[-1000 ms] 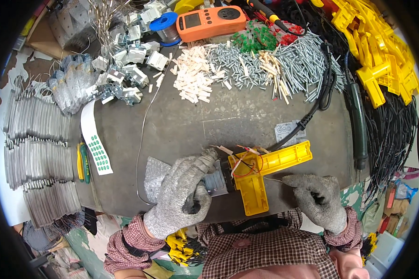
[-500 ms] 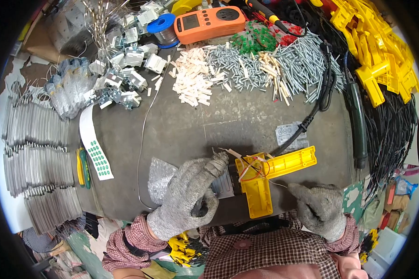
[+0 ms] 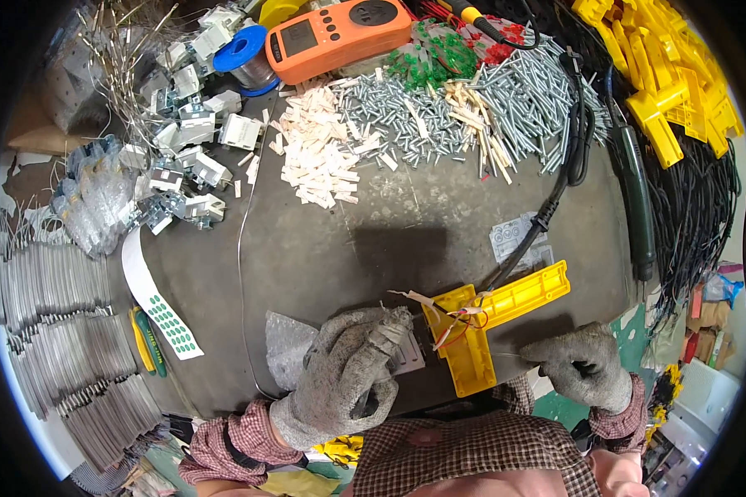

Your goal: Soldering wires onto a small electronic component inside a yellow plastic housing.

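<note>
A yellow T-shaped plastic housing half lies near the table's front edge, its hollow side up. Red and white wires cross its middle, and a black cable leaves it at the upper right. My gloved right hand, right of the housing, pinches the end of a thin wire stretched from it. My gloved left hand is closed left of the housing, fingertips near a pale sleeved wire end; what they grip is hidden. A flat metal piece shows beside those fingers, partly covered.
Clear plastic wrap lies by my left hand. Screws, pale sleeves, an orange meter and a solder spool fill the back. Metal strips are stacked left; a soldering iron lies right.
My right hand has moved a little right, away from the housing, with the thin wire drawn straighter. My left hand stays closed by the housing, slightly lower. The whole view has shifted a bit.
</note>
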Tool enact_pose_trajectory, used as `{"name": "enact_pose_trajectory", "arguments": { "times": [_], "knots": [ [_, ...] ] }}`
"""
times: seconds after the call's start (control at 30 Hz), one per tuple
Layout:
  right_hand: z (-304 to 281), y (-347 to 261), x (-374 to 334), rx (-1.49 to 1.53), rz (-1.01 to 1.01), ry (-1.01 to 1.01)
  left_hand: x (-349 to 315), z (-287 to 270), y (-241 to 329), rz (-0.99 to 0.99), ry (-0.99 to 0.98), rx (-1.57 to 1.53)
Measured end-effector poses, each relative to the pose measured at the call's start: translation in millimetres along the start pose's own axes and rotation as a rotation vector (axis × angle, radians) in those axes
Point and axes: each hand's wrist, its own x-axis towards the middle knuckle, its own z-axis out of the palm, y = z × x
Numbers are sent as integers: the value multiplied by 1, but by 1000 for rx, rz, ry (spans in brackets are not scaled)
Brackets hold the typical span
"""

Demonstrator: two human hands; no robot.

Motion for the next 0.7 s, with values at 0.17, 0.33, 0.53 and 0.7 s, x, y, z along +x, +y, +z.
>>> {"name": "enact_pose_trajectory", "arguments": {
  "times": [0.17,0.33,0.53,0.7],
  "knots": [
    [-4,-13,12,-109,42,-20,0,1,1,-19,18,2],
    [0,-25,16,-359,-157,22,3,-1,7,-57,1,49],
    [4,-2,8,-98,-5,47,1,7,8,-75,115,37],
    [-4,2,6,40,-11,-29,8,8,12,-101,43,158]
  ]
}}
